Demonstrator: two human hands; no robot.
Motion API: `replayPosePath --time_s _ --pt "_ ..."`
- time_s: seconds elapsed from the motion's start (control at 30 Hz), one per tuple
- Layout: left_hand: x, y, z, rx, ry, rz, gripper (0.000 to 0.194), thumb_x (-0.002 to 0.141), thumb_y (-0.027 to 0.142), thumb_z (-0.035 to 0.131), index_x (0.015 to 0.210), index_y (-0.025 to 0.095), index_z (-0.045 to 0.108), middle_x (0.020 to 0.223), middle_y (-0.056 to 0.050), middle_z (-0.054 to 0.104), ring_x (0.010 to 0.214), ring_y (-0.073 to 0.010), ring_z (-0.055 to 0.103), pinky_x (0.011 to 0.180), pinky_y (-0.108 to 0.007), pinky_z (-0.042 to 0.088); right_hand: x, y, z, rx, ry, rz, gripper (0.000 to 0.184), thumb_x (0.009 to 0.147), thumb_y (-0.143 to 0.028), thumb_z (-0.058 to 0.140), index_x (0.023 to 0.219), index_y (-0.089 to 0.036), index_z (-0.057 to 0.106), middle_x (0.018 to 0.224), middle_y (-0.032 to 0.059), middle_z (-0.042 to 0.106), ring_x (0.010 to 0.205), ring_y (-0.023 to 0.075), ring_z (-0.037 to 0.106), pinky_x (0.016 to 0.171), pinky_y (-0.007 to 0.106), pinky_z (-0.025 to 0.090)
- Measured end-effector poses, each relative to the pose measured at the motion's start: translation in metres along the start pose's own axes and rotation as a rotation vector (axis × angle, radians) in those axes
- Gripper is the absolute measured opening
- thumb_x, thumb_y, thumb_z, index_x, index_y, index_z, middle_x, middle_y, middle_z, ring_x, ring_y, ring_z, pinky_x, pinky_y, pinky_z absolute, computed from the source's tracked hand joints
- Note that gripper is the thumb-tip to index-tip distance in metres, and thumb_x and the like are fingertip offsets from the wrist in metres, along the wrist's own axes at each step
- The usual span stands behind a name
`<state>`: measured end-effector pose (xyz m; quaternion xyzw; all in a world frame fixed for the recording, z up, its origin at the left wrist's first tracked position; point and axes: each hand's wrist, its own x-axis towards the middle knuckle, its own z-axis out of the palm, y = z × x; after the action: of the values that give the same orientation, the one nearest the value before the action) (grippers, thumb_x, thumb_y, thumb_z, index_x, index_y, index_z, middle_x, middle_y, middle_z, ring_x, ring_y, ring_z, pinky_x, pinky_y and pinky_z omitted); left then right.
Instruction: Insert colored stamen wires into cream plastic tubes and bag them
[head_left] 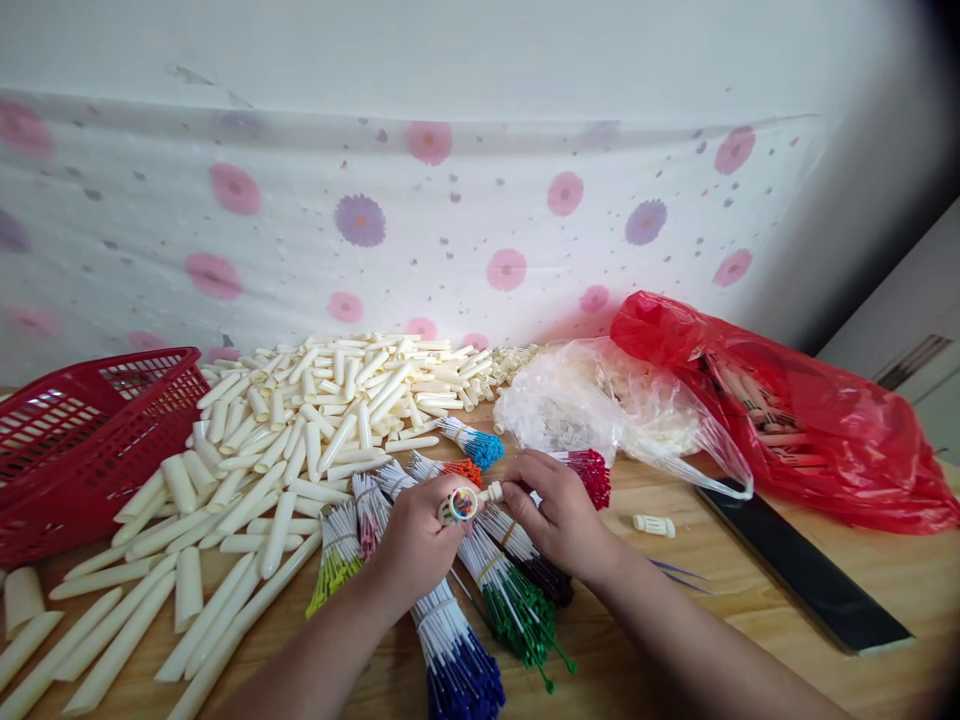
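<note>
My left hand [417,538] is closed around a cream plastic tube [448,510], whose open end faces me and shows several coloured tips inside. Between the thumb and fingers of my right hand [553,508] is a small cream plastic piece [492,492], held close beside the tube's mouth; whether the two touch I cannot tell. Under and around my hands lie banded bundles of thin white refill-like sticks with coloured ends: dark blue [461,665], green [517,600], yellow [334,555], light blue [476,443] and red [589,475]. A similar slotted cream piece [654,525] rests right of my right hand.
A heap of cream tubes [300,440] spreads across the left and back of the wooden table. At the left edge stands a red basket [97,450]. Rightward are a clear plastic bag [577,390], a red bag [795,420], a black slab [810,575] and pointed metal tips [681,576].
</note>
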<state>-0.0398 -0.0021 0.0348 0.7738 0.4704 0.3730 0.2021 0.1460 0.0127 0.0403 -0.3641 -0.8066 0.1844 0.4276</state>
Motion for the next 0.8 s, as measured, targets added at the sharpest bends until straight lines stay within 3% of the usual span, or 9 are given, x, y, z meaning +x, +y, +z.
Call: replayPosePath --time_s 0.1,0.2,0.37,0.43,0.6,0.7,0.8 --pt "0.000 -0.001 0.002 -0.064 -0.077 -0.031 0.020 0.083 0.019 0.051 0.065 0.017 0.062 0.061 0.001 0.063 0.059 -0.0120 0.056 0.058 -0.021 0.043 0.001 0.000 -0.006 -0.013 -0.045 -0.089 0.014 0.087 -0.016 0.046 0.077 -0.018 0.055 0.074 0.0041 0.056 0.071 0.0150 0.052 0.065 0.026 0.040" --pt "0.000 -0.002 0.003 -0.014 -0.055 -0.022 0.019 0.081 0.015 0.051 0.066 0.017 0.063 0.061 0.001 0.063 0.058 -0.0118 0.056 0.057 -0.021 0.041 0.003 -0.002 -0.008 -0.019 -0.096 -0.087 0.013 0.088 -0.017 0.046 0.080 -0.018 0.056 0.078 0.0053 0.059 0.075 0.0158 0.054 0.068 0.027 0.042" --pt "0.000 -0.002 0.000 0.226 0.024 0.129 0.015 0.077 0.011 0.052 0.071 0.018 0.064 0.066 -0.001 0.065 0.062 -0.0142 0.057 0.059 -0.023 0.039 0.002 -0.002 0.001 -0.036 -0.129 0.208 0.014 0.085 -0.018 0.047 0.072 -0.018 0.051 0.068 0.0009 0.057 0.064 0.0134 0.051 0.059 0.025 0.039" --pt "0.000 0.000 0.000 0.211 0.064 0.136 0.015 0.078 0.013 0.052 0.073 0.018 0.064 0.068 -0.001 0.066 0.064 -0.0142 0.059 0.060 -0.023 0.041 0.001 -0.002 0.005 0.042 -0.096 0.236 0.015 0.086 -0.021 0.048 0.072 -0.018 0.051 0.065 -0.0008 0.054 0.061 0.0120 0.049 0.057 0.024 0.039" --pt "-0.003 0.004 0.001 0.043 0.182 0.112 0.011 0.082 0.021 0.056 0.076 0.018 0.064 0.068 0.000 0.067 0.061 -0.0124 0.060 0.060 -0.022 0.044 0.000 -0.007 0.005 0.322 0.038 0.012 0.013 0.087 -0.030 0.055 0.094 -0.019 0.058 0.081 0.0028 0.064 0.072 0.0132 0.059 0.066 0.026 0.048" --pt "-0.004 0.003 0.002 -0.021 0.196 0.118 0.009 0.082 0.022 0.057 0.079 0.018 0.065 0.072 -0.001 0.068 0.063 -0.0124 0.061 0.061 -0.022 0.046 -0.003 -0.017 -0.009 0.208 0.144 -0.142 0.009 0.086 -0.024 0.057 0.094 -0.021 0.063 0.082 0.0041 0.066 0.076 0.0153 0.062 0.070 0.029 0.050" --pt "-0.003 0.000 0.002 -0.077 0.194 0.088 0.011 0.082 0.023 0.057 0.079 0.018 0.066 0.072 -0.002 0.069 0.063 -0.0127 0.062 0.061 -0.022 0.047 -0.009 -0.034 -0.031 0.114 0.309 -0.255 0.021 0.085 -0.019 0.060 0.105 -0.025 0.063 0.086 0.0050 0.067 0.085 0.0184 0.062 0.075 0.033 0.051"
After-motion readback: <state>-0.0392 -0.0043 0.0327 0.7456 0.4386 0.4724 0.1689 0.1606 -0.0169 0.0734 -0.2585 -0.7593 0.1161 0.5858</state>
